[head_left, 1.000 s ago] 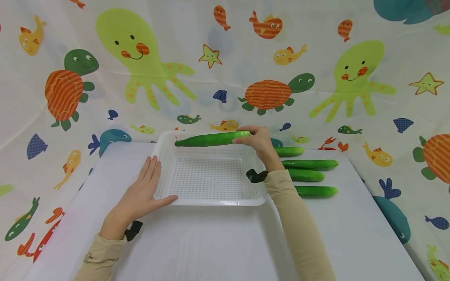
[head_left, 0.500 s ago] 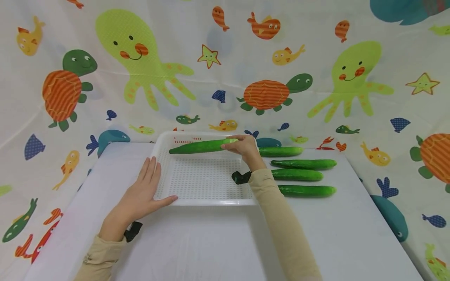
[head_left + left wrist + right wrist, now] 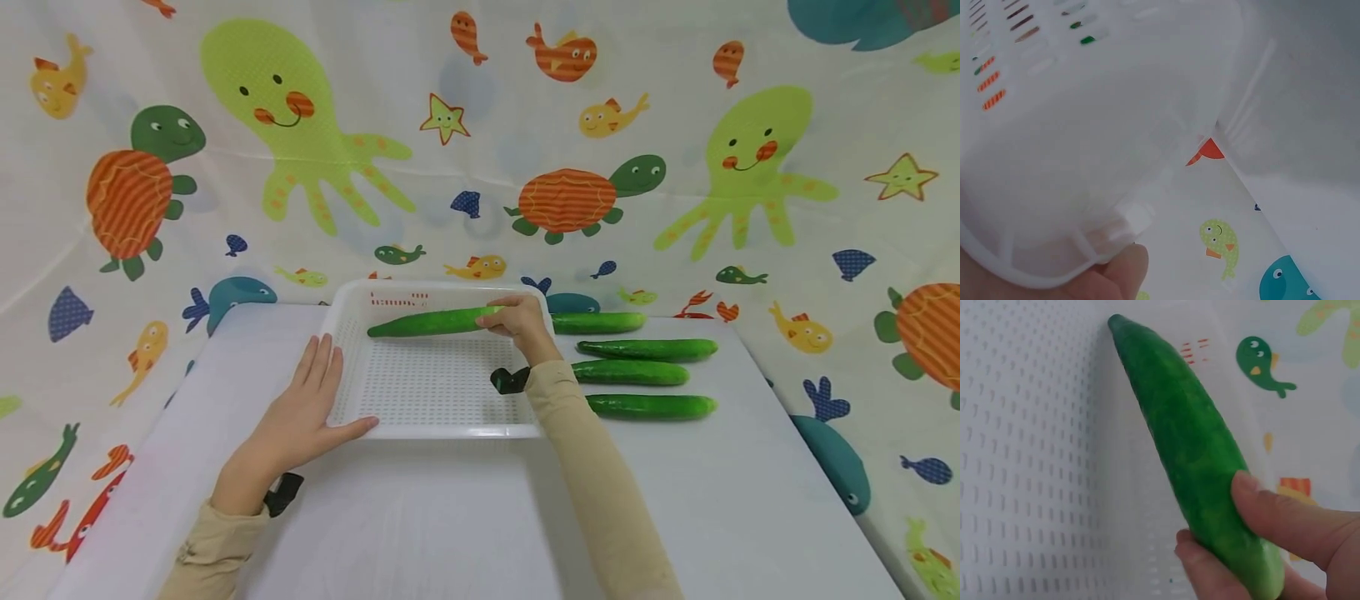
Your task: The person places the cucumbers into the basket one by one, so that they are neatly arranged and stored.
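A long green cucumber [image 3: 427, 323] lies crosswise over the back part of a white perforated plastic basket [image 3: 442, 432]. My right hand [image 3: 521, 321] pinches it near its paler right end, thumb on one side and fingers on the other, as the right wrist view shows with the cucumber [image 3: 1185, 431] and the hand [image 3: 1297, 531]. Whether the cucumber touches the basket floor I cannot tell. With fingers straight, my left hand [image 3: 300, 408] rests against the basket's left side, its thumb along the front left corner. In the left wrist view, fingertips [image 3: 1129, 269] touch the basket's rim.
Several more cucumbers lie to the right of the basket, among them one at the back [image 3: 600, 323] and one at the front [image 3: 656, 407]. My right forearm and the basket cover some of their left ends. A cloth [image 3: 465, 125] printed with sea animals hangs behind the white table [image 3: 420, 517].
My right hand has moved left and lower with the cucumber, bringing it down into the back of the basket. The left hand has stayed at the basket's left side.
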{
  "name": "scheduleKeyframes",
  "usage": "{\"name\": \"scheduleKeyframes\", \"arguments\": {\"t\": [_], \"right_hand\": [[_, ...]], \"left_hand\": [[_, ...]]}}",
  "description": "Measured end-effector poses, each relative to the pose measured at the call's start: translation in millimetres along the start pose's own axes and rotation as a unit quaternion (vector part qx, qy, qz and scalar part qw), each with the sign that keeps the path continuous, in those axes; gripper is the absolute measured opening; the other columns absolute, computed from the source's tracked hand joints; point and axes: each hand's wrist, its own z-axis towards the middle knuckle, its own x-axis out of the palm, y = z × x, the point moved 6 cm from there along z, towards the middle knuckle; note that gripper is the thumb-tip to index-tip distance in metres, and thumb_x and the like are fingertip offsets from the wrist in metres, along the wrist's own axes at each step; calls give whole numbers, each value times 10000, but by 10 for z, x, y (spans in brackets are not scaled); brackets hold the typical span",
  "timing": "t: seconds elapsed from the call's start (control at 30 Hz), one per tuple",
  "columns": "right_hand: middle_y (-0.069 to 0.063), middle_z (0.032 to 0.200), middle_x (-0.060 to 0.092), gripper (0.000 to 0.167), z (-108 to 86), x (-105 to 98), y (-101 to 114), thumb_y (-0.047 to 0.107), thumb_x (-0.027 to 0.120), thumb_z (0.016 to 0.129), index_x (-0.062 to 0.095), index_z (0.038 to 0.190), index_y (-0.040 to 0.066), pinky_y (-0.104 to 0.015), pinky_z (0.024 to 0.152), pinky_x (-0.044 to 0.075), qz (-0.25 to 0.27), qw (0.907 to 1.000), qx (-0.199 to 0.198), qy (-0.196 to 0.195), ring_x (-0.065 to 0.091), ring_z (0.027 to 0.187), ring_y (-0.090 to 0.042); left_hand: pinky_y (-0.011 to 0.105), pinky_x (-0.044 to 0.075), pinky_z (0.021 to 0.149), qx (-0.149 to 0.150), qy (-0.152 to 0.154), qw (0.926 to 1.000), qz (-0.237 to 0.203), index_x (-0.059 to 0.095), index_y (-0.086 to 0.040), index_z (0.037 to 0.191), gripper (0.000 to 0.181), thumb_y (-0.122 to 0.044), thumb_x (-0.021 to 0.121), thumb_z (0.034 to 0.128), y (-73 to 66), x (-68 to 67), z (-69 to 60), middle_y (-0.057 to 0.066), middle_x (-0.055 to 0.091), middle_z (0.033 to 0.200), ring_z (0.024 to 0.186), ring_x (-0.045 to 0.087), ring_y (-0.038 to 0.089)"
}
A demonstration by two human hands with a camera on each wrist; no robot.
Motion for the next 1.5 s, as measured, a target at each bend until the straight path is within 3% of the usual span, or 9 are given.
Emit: {"name": "scheduleKeyframes", "arguments": {"t": [0.1, 0.27, 0.37, 0.5, 0.63, 0.73, 1.07, 1.27, 1.5], "right_hand": [[-253, 1227, 616, 488, 27, 12, -54, -113, 725, 824, 595, 1293, -86, -445, 973, 501, -745, 9972, 44, -33, 654, 914, -278], [-212, 1232, 580, 363, 56, 69, -127, -91, 660, 866, 589, 1222, -89, -433, 980, 489, -1831, 9829, 202, -20, 550, 979, -267], [-174, 1106, 541, 140, 49, 100, -150, -95, 619, 892, 558, 1016, -68, -441, 981, 484, -1959, 9804, 218, 62, 526, 986, -279], [-158, 1043, 492, 152, 34, 103, -159, -113, 590, 904, 469, 890, -22, -460, 985, 483, -1939, 9808, 150, 117, 544, 1028, -316], [-211, 1158, 550, 127, 39, 90, -166, -93, 618, 900, 555, 1010, -84, -446, 973, 496, -2184, 9758, 119, 80, 577, 1124, -364], [-230, 1171, 583, 208, 57, 89, -182, -69, 653, 888, 596, 1082, -120, -426, 923, 528, -2423, 9700, 164, 54, 604, 1076, -356], [-127, 946, 577, 137, 22, 77, -114, 82, 676, 907, 611, 946, -31, -410, 794, 572, -3288, 9444, 9, -46, 619, 920, -299], [-185, 1115, 629, 282, -133, 108, 119, 184, 657, 940, 617, 1077, -60, -392, 789, 553, -3992, 9161, -354, 133, 597, 889, -275], [-190, 1335, 541, 432, -339, 42, 432, 286, 615, 988, 541, 1296, -9, -451, 895, 515, -4063, 9112, -402, 551, 620, 1028, -335]], "left_hand": [[637, 248, 1102, 1, -23, 10000, -11, 86, 125, 1530, 1160, -664, 615, 865, 0, 4, -4, 244, -99, 1626, 1494, -126, 378], [646, 257, 1092, 11, -60, 10000, -14, 89, 122, 1532, 1160, -665, 617, 863, 15, 12, -18, 247, -92, 1626, 1494, -132, 372], [649, 263, 1087, -11, -52, 10000, 1, 87, 121, 1533, 1160, -662, 618, 862, 22, 5, -27, 247, -90, 1626, 1494, -138, 369], [647, 271, 1084, -3, -49, 10000, -18, 89, 123, 1531, 1151, -662, 609, 869, 12, -7, -13, 242, -96, 1627, 1494, -136, 371], [642, 260, 1093, 7, -51, 10000, -40, 107, 132, 1526, 1148, -659, 615, 867, -1, -11, -2, 246, -88, 1626, 1494, -126, 378], [641, 248, 1099, -14, -34, 10000, -28, 106, 131, 1527, 1152, -660, 617, 864, 3, -5, -4, 245, -91, 1626, 1494, -131, 375], [637, 251, 1102, -18, -25, 10000, -26, 89, 122, 1532, 1173, -667, 628, 851, -3, 0, 1, 239, -94, 1628, 1495, -128, 373], [632, 248, 1106, -51, 2, 10000, -19, 67, 107, 1539, 1248, -708, 655, 800, -4, 8, 12, 232, -90, 1631, 1497, -123, 372], [627, 262, 1103, -34, -13, 10000, -11, 69, 112, 1537, 1286, -720, 678, 769, -2, 10, 16, 241, -86, 1629, 1496, -111, 385]]}}
